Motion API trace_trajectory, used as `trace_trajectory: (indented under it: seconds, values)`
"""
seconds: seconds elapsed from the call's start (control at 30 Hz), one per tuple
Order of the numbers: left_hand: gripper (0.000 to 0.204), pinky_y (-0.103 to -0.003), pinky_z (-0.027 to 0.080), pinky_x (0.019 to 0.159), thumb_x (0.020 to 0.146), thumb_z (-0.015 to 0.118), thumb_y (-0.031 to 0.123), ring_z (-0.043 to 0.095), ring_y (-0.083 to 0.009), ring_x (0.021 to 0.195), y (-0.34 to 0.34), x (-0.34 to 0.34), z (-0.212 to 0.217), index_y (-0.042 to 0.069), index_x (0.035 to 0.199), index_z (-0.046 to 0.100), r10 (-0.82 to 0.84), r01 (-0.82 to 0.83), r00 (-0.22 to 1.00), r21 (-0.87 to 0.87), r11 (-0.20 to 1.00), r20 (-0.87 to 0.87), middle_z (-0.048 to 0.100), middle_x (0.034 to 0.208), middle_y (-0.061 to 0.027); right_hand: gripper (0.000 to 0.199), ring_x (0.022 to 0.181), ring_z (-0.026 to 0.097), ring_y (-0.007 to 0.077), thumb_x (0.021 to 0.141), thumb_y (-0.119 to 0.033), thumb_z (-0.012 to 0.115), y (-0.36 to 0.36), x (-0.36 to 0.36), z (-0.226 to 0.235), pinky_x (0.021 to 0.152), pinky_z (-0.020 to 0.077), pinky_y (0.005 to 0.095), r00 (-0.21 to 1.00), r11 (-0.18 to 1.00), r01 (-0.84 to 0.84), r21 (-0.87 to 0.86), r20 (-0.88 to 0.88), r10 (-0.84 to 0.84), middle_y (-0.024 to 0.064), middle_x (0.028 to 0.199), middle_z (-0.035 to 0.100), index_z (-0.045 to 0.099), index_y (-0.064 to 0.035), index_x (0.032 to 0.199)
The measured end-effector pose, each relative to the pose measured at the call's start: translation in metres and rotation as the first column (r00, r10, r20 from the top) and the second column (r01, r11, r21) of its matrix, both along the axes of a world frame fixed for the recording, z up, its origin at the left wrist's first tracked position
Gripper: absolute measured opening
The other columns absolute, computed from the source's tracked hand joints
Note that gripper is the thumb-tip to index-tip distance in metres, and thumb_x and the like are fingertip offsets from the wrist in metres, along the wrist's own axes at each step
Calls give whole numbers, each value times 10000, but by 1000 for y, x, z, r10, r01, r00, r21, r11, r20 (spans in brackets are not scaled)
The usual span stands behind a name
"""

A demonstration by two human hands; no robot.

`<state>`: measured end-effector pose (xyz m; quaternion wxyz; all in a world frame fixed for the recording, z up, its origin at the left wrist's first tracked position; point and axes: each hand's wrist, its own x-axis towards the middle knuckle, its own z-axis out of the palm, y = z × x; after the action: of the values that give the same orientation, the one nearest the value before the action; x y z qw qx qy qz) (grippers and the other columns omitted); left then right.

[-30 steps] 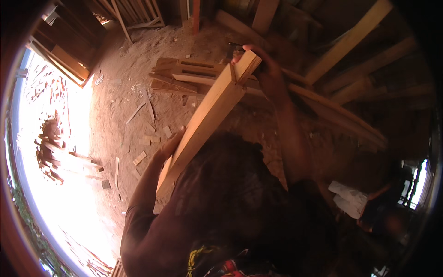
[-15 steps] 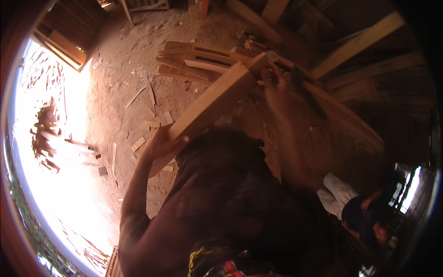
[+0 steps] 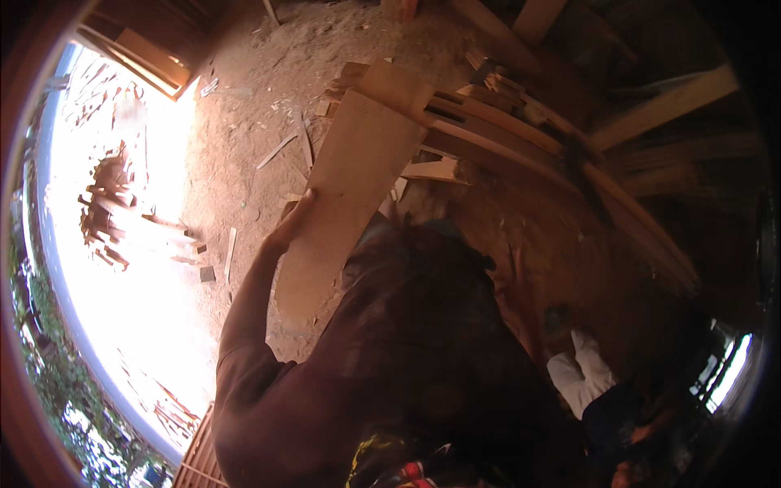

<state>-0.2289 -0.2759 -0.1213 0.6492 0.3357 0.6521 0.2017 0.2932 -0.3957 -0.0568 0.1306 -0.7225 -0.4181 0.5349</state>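
A wide, flat wooden board [image 3: 350,171] slants in front of me, its broad face up toward me. My left hand [image 3: 297,218] is closed on the board's left edge, with part of the fingers hidden at the board. The far end of the board overlaps the stacked planks in this view; whether it touches them I cannot tell. My right hand [image 3: 517,272] is low at my right side, apart from the board. It is smeared by motion and in shadow, so its fingers do not show clearly.
Stacked planks [image 3: 504,138] lie on the dirt floor ahead and to the right. A long beam [image 3: 667,106] slants at the far right. Thin wood strips [image 3: 277,152] are scattered on the ground. At lower right is another person in white trousers [image 3: 579,378]. Bright sunlit ground lies left.
The board has turned from showing its narrow edge to showing its broad face. My right hand has left the board's far end and dropped to my right side.
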Motion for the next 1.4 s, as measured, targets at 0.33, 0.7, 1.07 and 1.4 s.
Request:
trace_trajectory:
  seconds: [0.33, 0.7, 1.07, 1.4]
  values:
    - [1089, -431, 445, 1180, 940, 527, 863, 607, -297, 1347, -38, 0, -53, -6, 1592, 447, 283, -203, 918, -285, 937, 277, 571, 1527, -207, 519, 1033, 712, 198, 1112, -189, 513, -39, 28, -38, 841, 597, 355, 1000, 996, 28, -80, 15, -27, 186, 1336, 686, 391, -133, 1613]
    - [1078, -409, 484, 1138, 932, 507, 881, 661, -295, 1295, -70, 2, -65, -7, 1543, 528, 296, -88, 863, -457, 885, 409, 657, 1440, -225, 428, 1019, 722, 217, 1098, -204, 550, -28, 42, -60, 857, 589, 362, 998, 995, -36, -98, 48, 41, 174, 1270, 712, 499, -113, 1513]
    - [977, -380, 619, 820, 945, 444, 895, 729, -206, 942, -64, 16, -37, 40, 1369, 653, 166, 18, 881, -382, 924, 442, 734, 1113, -132, 353, 1005, 733, 236, 1084, -219, 586, 25, 39, -112, 873, 580, 368, 988, 990, -144, 6, 62, 143, 162, 1205, 738, 607, -94, 1413]
    - [944, -408, 569, 970, 988, 453, 841, 686, -220, 1134, -47, -5, -45, 69, 1516, 578, 8, 252, 876, -473, 844, 482, 694, 1343, -156, 309, 993, 743, 253, 1071, -232, 619, 3, 17, -197, 887, 573, 374, 972, 965, -224, 139, 101, 211, 151, 1145, 761, 706, -76, 1323]
